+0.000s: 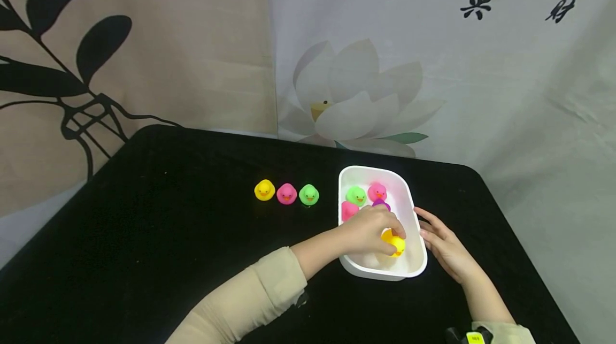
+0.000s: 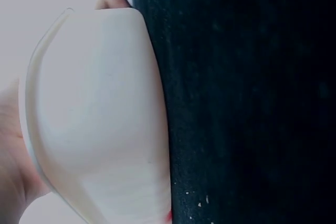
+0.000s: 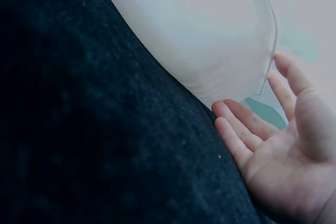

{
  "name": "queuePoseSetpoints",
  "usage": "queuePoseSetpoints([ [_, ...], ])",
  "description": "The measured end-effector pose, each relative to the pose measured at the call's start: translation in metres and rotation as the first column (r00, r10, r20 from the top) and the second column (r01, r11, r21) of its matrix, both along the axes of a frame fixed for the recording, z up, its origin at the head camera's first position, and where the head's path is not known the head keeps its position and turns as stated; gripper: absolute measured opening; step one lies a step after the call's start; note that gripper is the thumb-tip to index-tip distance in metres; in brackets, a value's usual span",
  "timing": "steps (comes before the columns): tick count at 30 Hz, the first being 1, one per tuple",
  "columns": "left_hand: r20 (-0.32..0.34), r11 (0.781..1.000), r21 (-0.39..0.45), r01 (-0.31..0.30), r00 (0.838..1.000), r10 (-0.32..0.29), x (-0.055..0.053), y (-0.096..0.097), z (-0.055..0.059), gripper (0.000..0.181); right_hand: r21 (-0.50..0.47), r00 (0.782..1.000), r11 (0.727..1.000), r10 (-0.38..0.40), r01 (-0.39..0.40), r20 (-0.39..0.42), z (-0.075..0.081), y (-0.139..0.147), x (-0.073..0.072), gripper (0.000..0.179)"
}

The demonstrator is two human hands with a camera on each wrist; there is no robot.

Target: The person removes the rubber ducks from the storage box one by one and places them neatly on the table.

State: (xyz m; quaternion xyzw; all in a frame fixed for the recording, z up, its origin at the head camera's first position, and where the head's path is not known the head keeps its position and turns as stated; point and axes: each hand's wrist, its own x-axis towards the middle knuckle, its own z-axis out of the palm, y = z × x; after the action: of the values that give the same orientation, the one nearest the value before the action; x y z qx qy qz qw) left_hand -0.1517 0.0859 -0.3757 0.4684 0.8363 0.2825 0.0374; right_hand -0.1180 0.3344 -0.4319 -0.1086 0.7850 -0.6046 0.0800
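Note:
A white plastic tub [image 1: 360, 267] stands on the black table, with several rubber ducks inside. My left hand [image 1: 369, 230] reaches over its near left rim and pinches a yellow rubber duck [image 1: 398, 246] between thumb and fingers, low in the tub. Behind that hand lie a green duck [image 1: 356, 195], a pink duck [image 1: 377, 191], another pink duck [image 1: 349, 210] and a partly hidden purple duck [image 1: 381, 204]. My right hand [image 1: 448, 250] rests its extended fingertips against the tub's right side; in the right wrist view its fingers [image 3: 239, 129] are spread along the outer wall.
Left of the tub, a yellow duck [image 1: 264, 190], a magenta duck [image 1: 286, 193] and a green duck [image 1: 309, 195] stand in a row on the black tablecloth [image 1: 159, 237]. A printed curtain [image 1: 202, 39] hangs behind the table.

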Motion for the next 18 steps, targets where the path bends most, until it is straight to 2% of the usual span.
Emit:
queuePoseSetpoints([
  [10,-0.037,0.996,0.082,0.025,0.999,-0.022,0.007,-0.011,0.009,0.032,-0.008,1.000,1.000,0.009,-0.009,-0.011,-0.001,0.000,0.000,0.052],
  [18,0.002,0.978,0.208,0.033,0.999,-0.034,0.008,-0.026,0.017,0.031,-0.004,1.000,1.000,-0.014,0.014,-0.007,-0.001,0.000,0.000,0.052],
])
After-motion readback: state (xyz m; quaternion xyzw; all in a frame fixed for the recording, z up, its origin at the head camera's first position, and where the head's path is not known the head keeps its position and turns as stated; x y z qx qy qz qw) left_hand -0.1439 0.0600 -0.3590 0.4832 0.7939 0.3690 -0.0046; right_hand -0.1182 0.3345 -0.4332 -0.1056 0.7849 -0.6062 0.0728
